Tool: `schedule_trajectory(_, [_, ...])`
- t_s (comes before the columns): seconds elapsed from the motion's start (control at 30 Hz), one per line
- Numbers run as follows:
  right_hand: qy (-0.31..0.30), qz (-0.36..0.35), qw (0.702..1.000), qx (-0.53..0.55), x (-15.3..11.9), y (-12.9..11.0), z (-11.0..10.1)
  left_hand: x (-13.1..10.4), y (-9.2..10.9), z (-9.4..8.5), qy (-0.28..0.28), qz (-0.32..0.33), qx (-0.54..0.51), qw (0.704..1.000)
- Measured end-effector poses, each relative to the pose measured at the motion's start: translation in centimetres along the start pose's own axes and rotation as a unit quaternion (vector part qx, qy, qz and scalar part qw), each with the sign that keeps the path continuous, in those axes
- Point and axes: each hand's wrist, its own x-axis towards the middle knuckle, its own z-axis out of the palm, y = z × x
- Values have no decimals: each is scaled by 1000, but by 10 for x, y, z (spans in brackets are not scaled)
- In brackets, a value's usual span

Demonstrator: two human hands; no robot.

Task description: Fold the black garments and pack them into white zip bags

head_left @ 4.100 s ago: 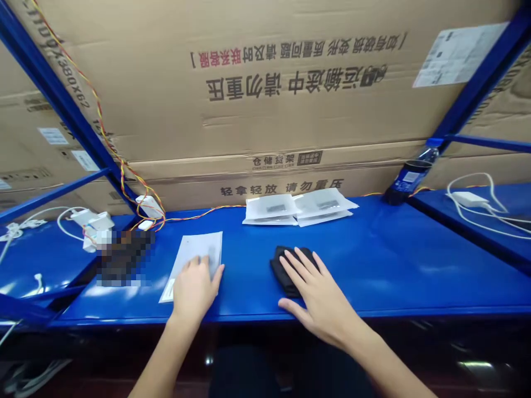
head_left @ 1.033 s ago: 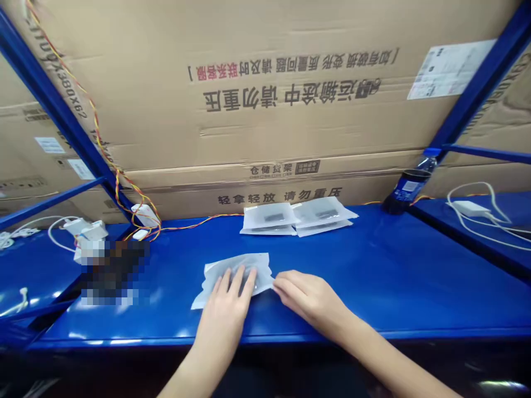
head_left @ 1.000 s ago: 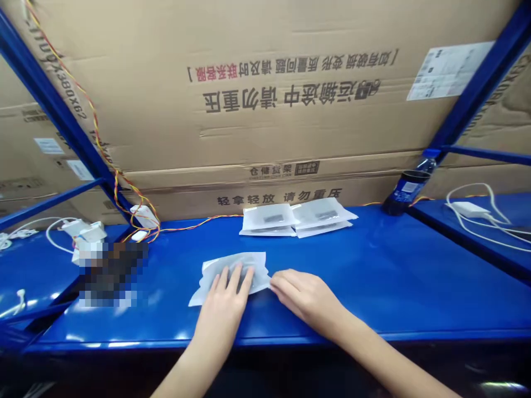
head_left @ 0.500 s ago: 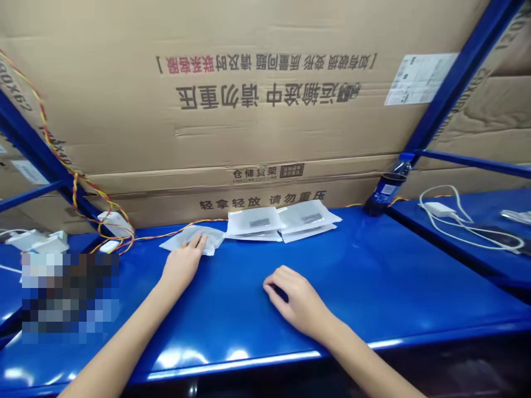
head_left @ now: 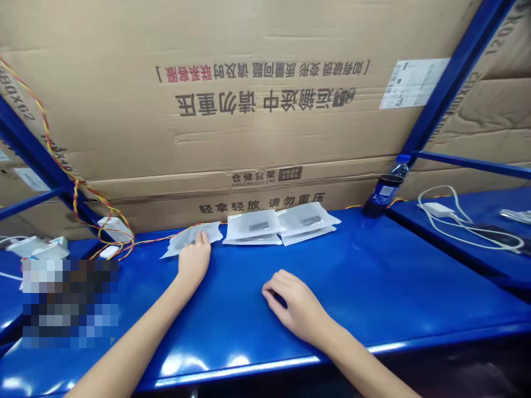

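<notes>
On the blue shelf (head_left: 360, 287) my left hand (head_left: 194, 260) lies with its fingertips on a translucent white bag (head_left: 188, 236) near the back, fingers extended and not wrapped round it. To the right of that bag are two small stacks of similar bags, one in the middle (head_left: 253, 224) and one beside it (head_left: 305, 216), each with a dark item showing through. My right hand (head_left: 290, 298) rests on the shelf in front of them, fingers curled towards the thumb, with nothing visible in it.
A dark bottle (head_left: 384, 193) with a blue label stands at the back right, another blue-capped bottle behind it. White adapters (head_left: 115, 228) and red-yellow wires lie at the left. A white cable (head_left: 440, 210) lies at the right. Cardboard (head_left: 265, 138) stands behind.
My left hand has shifted slightly right, and the bag under it has turned, its right end now further back. My right hand has hardly moved.
</notes>
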Motion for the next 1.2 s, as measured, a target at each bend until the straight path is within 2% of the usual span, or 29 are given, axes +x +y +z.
schedule_trajectory(0.13, [-1,0,1000,-5,0,1,0,12,-2,11,0,43,-35,998])
schedule_trajectory(0.27, [-5,3,1000,1,-2,2,-3,-2,-22,15,-2,101,-82,991])
schedule_trajectory(0.37, [-11,1,1000,13,-1,0,-4,-18,-32,7,25,119,-108,987])
schedule_trajectory(0.47, [-14,-12,1000,20,13,-1,-7,-31,-20,-12,82,115,-128,982])
schedule_trajectory(0.57, [-23,-83,996,9,41,4,-10,-35,15,-30,105,182,-169,963])
schedule_trajectory(0.63, [-50,-144,988,9,60,14,-9,-33,39,-35,83,283,-217,930])
schedule_trajectory(0.7, [-89,-166,982,21,72,26,-6,-29,57,-33,40,360,-284,888])
schedule_trajectory(0.8, [-149,-115,981,47,72,39,3,-24,65,-23,-37,374,-368,851])
schedule_trajectory(0.87, [-178,-77,979,60,66,42,7,-22,62,-17,-65,358,-390,846])
schedule_trajectory(1.0, [-226,-25,971,74,61,40,6,-24,56,-14,-82,345,-405,843])
schedule_trajectory(1.2, [-348,69,928,115,73,42,-8,-26,55,-17,-136,339,-385,847])
